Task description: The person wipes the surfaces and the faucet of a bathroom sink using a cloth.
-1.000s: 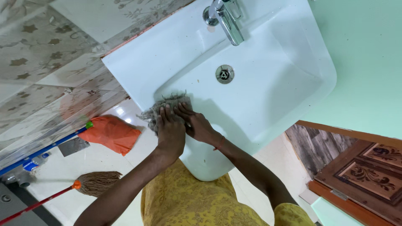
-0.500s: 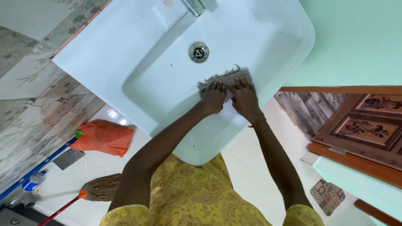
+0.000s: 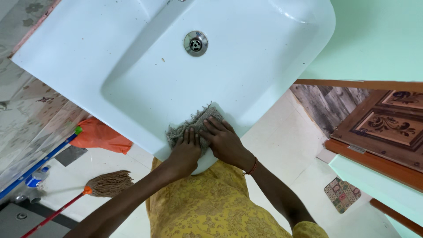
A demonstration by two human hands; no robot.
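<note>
**Both hands flat on rag at sink's front edge**

Left hand and right hand lie side by side, fingers spread open, pressing a frayed grey rag on the white sink, at its near rim. Basin toward the drain is bare. Mop and orange bag lie on the floor left.

Both my arms reach forward, nearly straight. Left hand flat, palm down, fingers together. Right hand flat just beside it, fingers spread, angled left. Thumbs nearly touching. Wrists level.
</note>
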